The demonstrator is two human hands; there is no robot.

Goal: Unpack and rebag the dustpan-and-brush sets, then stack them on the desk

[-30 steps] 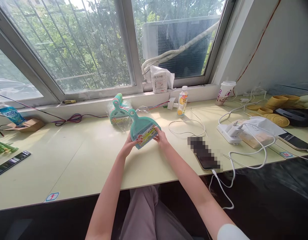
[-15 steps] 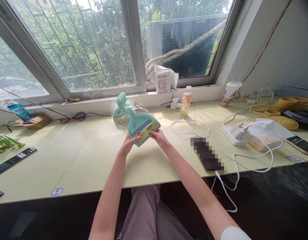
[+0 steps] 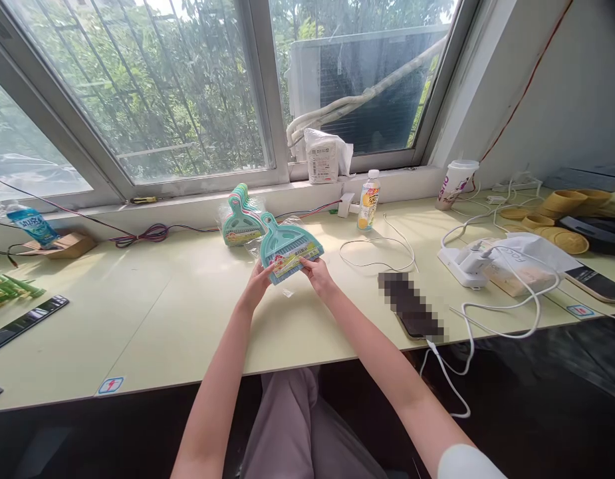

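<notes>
Dustpan, head view: the teal dustpan (image 3: 286, 245) carries a printed label across its wide edge. It is held just above the table (image 3: 162, 319) in the middle of the scene, with its handle pointing far and left.
Left hand: the left hand (image 3: 257, 285) is at the pan's near left corner. Its fingers are curled, and thumb and fingertips pinch the labelled edge.
Right hand: the right hand (image 3: 318, 276) is at the pan's near right edge. The thumb lies on top by the label and the fingers are tucked beneath, closed in a pinch.
Wrap: clear plastic film (image 3: 254, 250) hangs loose at the pan's left side.
Stack: a stack of dustpans (image 3: 240, 223) in the same teal, wrapped in film, stands just beyond the held one to the far left, near the window sill.
Right of the hands: a white cable (image 3: 377, 249) lies in a loop on the table. Nearer is a phone (image 3: 411, 309) with a lead plugged into its near end.
Far side: a yellow bottle (image 3: 368, 209) stands by the sill, well apart from both hands.
</notes>
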